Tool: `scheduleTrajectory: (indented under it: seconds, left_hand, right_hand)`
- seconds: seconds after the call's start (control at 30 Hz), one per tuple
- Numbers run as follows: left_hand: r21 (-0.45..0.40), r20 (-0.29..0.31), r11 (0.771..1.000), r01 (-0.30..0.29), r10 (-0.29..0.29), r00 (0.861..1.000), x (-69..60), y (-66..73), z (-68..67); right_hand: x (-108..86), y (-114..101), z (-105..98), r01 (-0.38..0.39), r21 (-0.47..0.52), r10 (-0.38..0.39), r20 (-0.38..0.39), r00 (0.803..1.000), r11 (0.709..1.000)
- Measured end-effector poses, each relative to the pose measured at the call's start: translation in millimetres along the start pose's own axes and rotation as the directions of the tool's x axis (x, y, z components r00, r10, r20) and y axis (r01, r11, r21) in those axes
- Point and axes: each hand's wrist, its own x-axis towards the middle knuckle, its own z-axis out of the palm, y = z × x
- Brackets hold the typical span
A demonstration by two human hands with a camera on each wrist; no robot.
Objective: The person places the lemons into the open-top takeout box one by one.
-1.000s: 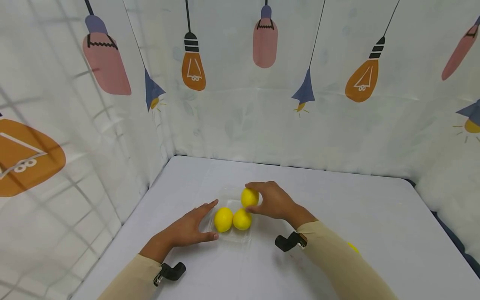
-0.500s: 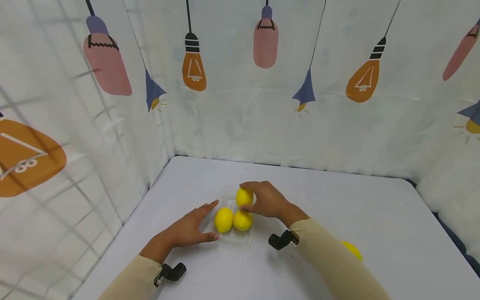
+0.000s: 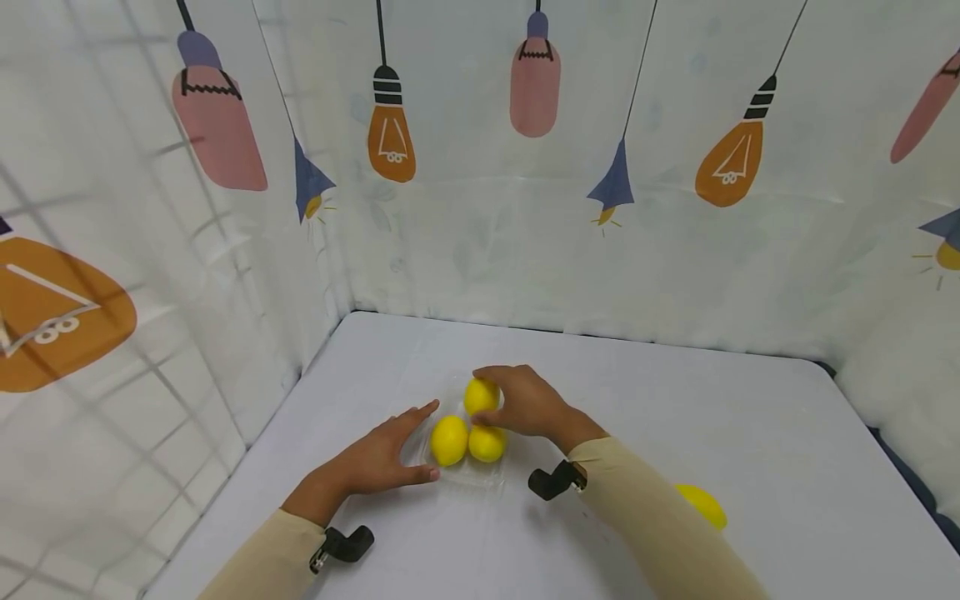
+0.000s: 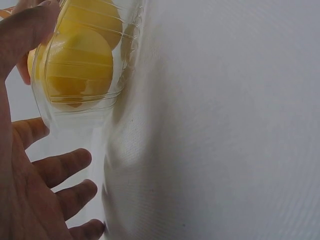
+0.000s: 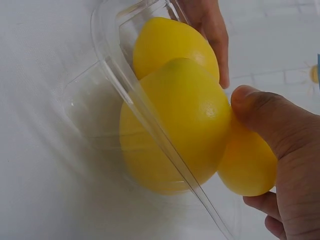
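A lemon [image 3: 481,397] is pinched by the right hand [image 3: 532,404], thumb on the near side, fingers curled over the far side. It is held at the far part of a clear plastic container [image 3: 468,477] placed between the two hands; whether its underside is set down on the container floor cannot be told, as that part is hidden. Nothing is gripped by the left hand [image 3: 375,457]: thumb and fingers are spread apart around the container's left side. The hands are kept apart, with the container between.

Two more lemons are seated side by side in the container: the left lemon [image 3: 449,441] is placed nearest the left hand, and the right lemon [image 3: 487,445] is partly covered by the right thumb in the head view. A loose lemon [image 3: 703,505] is seen on the white table [image 3: 637,400], right of the right hand, partly hidden by the beige right sleeve [image 3: 660,517]. A small black camera is worn on each wrist. Beyond the hands, the table is backed by a white curtain [image 3: 480,250] printed with lamps and bulbs.
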Motion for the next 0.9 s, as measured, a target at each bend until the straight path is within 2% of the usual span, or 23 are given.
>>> scheduleTrajectory:
  seconds: [0.43, 0.73, 0.9]
  left_hand:
    - [0.010, -0.014, 1.000, -0.023, 0.024, 1.000, 0.2, -1.0, 0.8]
    - [0.003, -0.014, 1.000, -0.008, 0.008, 1.000, -0.5, 0.4, 0.8]
    - [0.002, -0.016, 1.000, 0.005, -0.005, 1.000, 0.0, -0.5, 2.3]
  right_hand:
    - [5.2, -2, 12, -0.044, 0.013, 0.044, 0.009, 0.999, 0.999]
    - [6.4, -1, 16, -0.031, -0.022, 0.032, 0.040, 0.999, 0.999]
    - [6.1, -2, 18, -0.048, -0.007, 0.048, 0.039, 0.998, 0.999]
